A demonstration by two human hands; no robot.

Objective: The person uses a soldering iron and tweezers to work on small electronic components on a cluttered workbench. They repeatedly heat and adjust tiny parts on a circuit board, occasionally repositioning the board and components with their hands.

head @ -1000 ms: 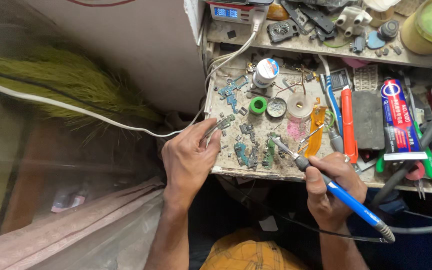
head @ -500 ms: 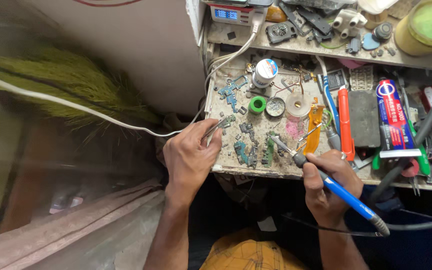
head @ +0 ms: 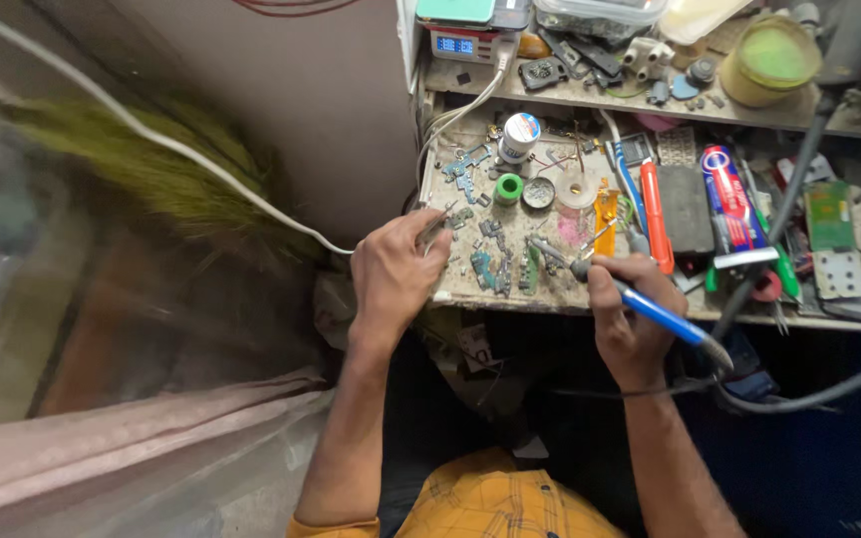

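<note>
Soldering looks mid-way: right hand (head: 630, 324) clamped on blue-handled soldering iron (head: 650, 307), tip over small green boards (head: 498, 267) between the hands; left hand (head: 393, 274) pinches tweezers (head: 437, 225) at worktop (head: 510, 295) edge; joint unseen.

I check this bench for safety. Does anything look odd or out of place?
Yes. The work board is stained and strewn with small circuit pieces around the soldering iron in the right hand. A white cable hangs loose across a broom.
</note>
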